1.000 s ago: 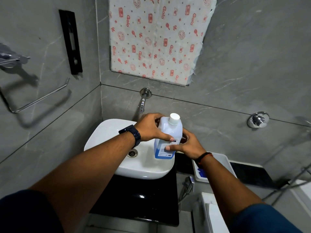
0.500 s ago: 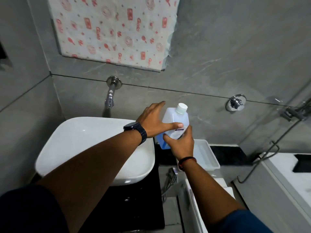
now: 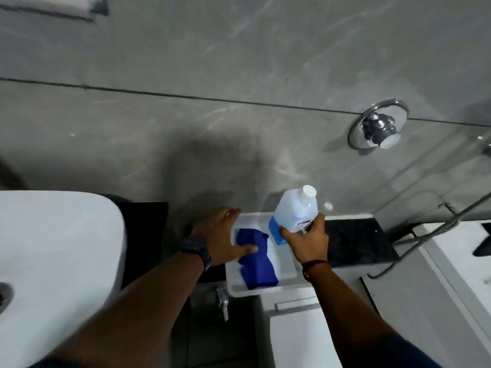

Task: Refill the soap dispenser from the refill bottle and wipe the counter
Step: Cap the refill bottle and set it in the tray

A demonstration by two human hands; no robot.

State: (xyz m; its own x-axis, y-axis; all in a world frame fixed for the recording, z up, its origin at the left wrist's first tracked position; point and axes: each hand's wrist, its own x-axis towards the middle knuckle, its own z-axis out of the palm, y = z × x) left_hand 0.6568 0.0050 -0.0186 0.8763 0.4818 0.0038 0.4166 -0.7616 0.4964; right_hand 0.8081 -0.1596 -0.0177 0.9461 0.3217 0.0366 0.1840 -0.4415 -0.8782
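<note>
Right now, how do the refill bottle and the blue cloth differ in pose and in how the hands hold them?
The refill bottle is rigid, tilted, capped and only partly full of blue liquid; the blue cloth lies soft, crumpled and flat. The right hand grips the bottle by its lower body, while the left hand rests open with its thumb on the cloth. Both are at the white tray.

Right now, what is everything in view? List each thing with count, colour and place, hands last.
refill bottle: one, clear with blue liquid and white cap, tilted over the tray
cloth: one, blue, in the tray
tray: one, white, on the ledge
basin: one, white, far left
wall valve: one, chrome, upper right
left hand: open, thumb on the cloth
right hand: gripping the bottle
</note>
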